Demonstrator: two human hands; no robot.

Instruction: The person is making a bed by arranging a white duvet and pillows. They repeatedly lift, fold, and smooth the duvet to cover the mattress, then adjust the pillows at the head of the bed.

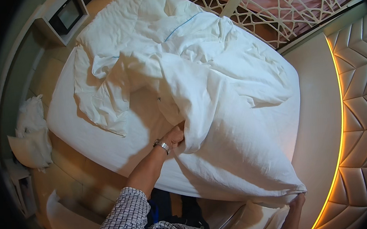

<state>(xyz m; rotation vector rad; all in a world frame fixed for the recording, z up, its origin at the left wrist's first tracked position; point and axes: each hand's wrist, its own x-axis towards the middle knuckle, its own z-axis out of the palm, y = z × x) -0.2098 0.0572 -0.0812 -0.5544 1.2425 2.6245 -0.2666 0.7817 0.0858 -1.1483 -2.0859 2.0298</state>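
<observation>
Floor of tan tiles (68, 170): at the far left, with a rumpled white fabric bundle (32, 147) lying on it, well apart from the bed.
White box-shaped shelf (48, 17): at the upper left, with a dark-framed panel (66, 15) inside.
White-sheeted mattress (72, 117): rounded by the lens, bare along its left side and near the left hand (174, 136).
White sleeve with dark grid lines (120, 216): on the left forearm, which reaches up from the lower edge; a silver metal wristwatch (162, 146) circles the wrist.
Left fingers: curled and clamped on a fold of the cover, the tips hidden.
White cloth cover (242, 140): on the mattress, heaped in folds toward the far side, with a thin blue line (182, 26) across it; the near part stretches between both hands.
Right hand (297, 202): at the lower right, fingers pinched on the cover's near corner, partly hidden.
White lattice screen (287, 7): beyond the bed, upper right.
Cream quilted wall panel (364, 107): far right, edged by a glowing amber strip (339, 87).
</observation>
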